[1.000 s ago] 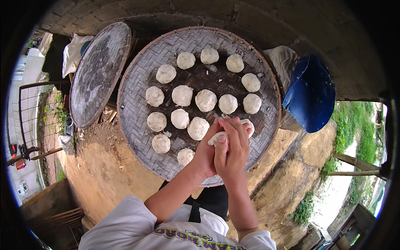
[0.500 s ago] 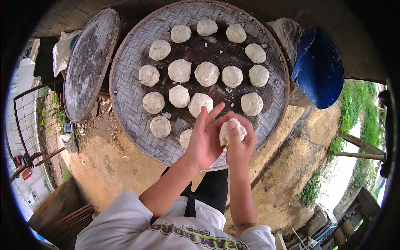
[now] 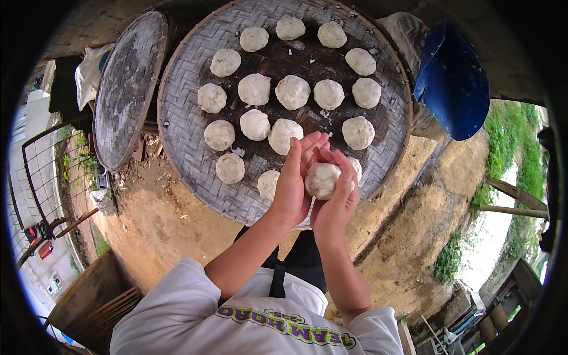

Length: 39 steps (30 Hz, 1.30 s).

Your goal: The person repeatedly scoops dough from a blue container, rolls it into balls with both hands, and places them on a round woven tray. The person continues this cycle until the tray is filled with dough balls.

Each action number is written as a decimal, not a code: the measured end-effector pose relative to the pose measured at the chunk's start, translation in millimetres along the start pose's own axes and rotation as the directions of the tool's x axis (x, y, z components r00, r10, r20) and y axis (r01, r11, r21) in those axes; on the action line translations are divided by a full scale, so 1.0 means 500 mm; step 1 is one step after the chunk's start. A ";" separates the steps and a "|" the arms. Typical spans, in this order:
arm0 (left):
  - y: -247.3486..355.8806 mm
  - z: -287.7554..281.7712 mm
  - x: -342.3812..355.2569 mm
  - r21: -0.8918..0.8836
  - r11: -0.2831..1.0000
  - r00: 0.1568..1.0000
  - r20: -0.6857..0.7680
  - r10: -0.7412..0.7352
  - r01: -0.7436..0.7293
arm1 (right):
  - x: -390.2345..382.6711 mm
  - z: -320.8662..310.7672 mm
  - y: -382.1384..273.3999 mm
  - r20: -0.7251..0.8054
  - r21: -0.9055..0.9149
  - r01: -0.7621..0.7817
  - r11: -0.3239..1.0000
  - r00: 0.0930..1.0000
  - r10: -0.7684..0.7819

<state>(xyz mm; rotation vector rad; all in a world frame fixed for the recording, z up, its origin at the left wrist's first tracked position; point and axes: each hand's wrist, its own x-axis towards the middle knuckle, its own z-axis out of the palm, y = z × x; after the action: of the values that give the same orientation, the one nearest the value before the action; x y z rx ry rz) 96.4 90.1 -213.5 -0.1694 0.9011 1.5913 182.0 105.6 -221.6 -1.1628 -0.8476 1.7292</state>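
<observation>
Between my two cupped palms sits a whitish, lumpy ball that looks like dough (image 3: 322, 181). My right hand (image 3: 335, 210) wraps it from the right, thumb along its side. On its left, my left hand (image 3: 291, 192) presses its palm to the ball, thumb pointing up and fingers curving behind it. Both hands are above the near part of a large round woven bamboo tray (image 3: 183, 112). Several similar balls, such as a middle one (image 3: 293, 92), lie spaced over the tray. One ball (image 3: 355, 168) is partly hidden by my right hand, and another (image 3: 268, 185) by my left.
A second woven tray (image 3: 131, 89) leans upright at the left. To the right of the big tray are a blue plastic container (image 3: 452, 83) and a pale sack (image 3: 405, 32). Bare earth (image 3: 171, 231) lies below, with a wire fence (image 3: 56, 171) at far left.
The ball has turned in my hands and looks rounder and smoother. My left palm has closed in against it. Another ball on the tray now shows behind my right hand.
</observation>
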 end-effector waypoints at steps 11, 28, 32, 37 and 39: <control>0.003 0.028 0.012 0.120 0.991 0.996 -0.060 0.069 -0.062 | 0.001 0.017 -0.019 0.104 -0.191 0.201 0.961 0.978 -0.183; -0.002 -0.017 -0.009 0.079 0.997 1.000 -0.008 0.018 -0.017 | -0.043 -0.020 -0.003 0.049 -0.094 -0.167 0.981 0.984 0.172; 0.018 -0.012 0.000 -0.287 0.815 0.837 0.396 -0.378 0.503 | 0.026 -0.052 -0.022 0.414 -0.474 0.633 0.612 0.774 -0.479; 0.000 0.011 -0.011 0.080 0.984 0.976 -0.163 -0.144 0.159 | -0.001 -0.026 -0.038 0.060 -0.065 -0.007 0.998 0.998 0.011; 0.003 0.006 -0.017 0.157 0.983 0.995 -0.061 -0.082 0.091 | -0.037 -0.014 -0.048 -0.035 -0.114 -0.113 0.987 0.993 0.110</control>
<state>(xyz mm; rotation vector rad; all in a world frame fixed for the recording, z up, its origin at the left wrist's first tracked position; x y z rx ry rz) 98.2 85.6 -205.8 -0.1377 1.0458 1.4336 199.0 98.6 -196.6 -1.3319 -0.8895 1.7684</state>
